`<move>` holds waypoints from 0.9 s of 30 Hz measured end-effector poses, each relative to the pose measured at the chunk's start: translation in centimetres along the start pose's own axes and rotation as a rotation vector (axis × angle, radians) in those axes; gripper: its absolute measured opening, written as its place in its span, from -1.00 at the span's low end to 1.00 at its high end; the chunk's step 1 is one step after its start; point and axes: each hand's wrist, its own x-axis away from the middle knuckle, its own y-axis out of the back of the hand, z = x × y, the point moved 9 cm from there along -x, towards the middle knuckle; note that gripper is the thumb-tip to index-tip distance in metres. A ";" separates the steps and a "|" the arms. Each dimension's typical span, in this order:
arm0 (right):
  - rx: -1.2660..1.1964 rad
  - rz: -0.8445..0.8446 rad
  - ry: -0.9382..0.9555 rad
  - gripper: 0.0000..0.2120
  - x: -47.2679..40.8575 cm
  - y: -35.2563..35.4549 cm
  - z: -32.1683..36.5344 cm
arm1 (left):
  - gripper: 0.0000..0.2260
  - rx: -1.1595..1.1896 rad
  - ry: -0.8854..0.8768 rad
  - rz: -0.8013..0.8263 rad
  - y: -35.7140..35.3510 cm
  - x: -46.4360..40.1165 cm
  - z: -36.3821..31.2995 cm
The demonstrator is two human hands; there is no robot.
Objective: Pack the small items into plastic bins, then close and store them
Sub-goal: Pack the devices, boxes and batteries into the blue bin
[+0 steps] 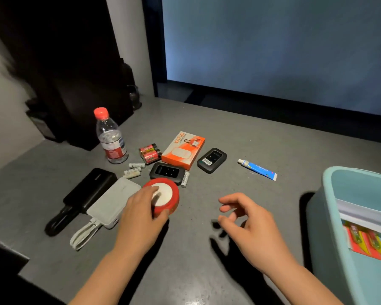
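My grey tabletop fills the near scene. Far right, a large dim bluish screen; far left, a pale wall.

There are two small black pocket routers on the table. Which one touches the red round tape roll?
The left router, just behind the tape roll under the left hand. The other router lies apart, right of the orange box.

Head camera, looking forward-down, close over grey table.
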 end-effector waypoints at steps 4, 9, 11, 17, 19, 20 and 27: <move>0.098 0.097 -0.074 -0.78 -3.2 -5.2 -1.9 | -0.39 0.025 0.017 0.043 0.1 -1.5 2.4; 0.347 0.120 -0.047 -0.68 -9.1 -8.8 -2.7 | -0.43 0.004 -0.058 0.042 0.2 -5.3 1.7; 0.427 0.124 -0.011 -0.61 -11.2 -9.7 -2.4 | -0.46 -0.007 -0.087 0.055 0.1 -7.6 0.7; 0.620 -0.043 0.021 -0.65 -14.8 -8.6 -2.1 | -0.40 -0.293 -0.059 0.151 -3.0 -12.6 -0.6; 0.676 -0.106 -0.022 -0.62 -16.1 -6.8 -2.8 | -0.32 -0.381 -0.020 0.172 -4.1 -13.4 -0.2; 0.704 -0.109 -0.044 -0.59 -16.8 -6.1 -3.3 | -0.27 -0.394 -0.001 0.196 -4.8 -13.6 0.0; 0.717 0.009 -0.176 -0.27 -19.9 -4.8 -6.3 | -0.16 -0.304 -0.013 0.199 -6.3 -13.3 0.5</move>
